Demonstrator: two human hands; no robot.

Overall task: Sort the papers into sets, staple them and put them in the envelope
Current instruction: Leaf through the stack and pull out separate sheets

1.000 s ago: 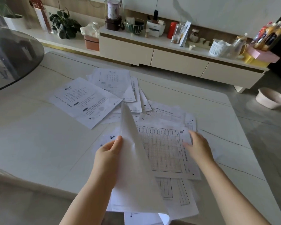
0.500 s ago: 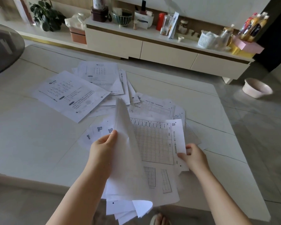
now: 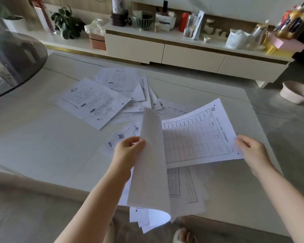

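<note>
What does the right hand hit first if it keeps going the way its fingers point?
Probably the gridded sheet the right hand already pinches; beyond it, the left hand holding the upright stack. Depth is unclear.

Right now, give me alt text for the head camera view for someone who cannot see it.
A person's left hand holds up a sheaf of papers while the right hand lifts a grid-printed sheet by its edge above a pale table. More printed sheets lie scattered on it, with a cluttered sideboard behind.
</note>
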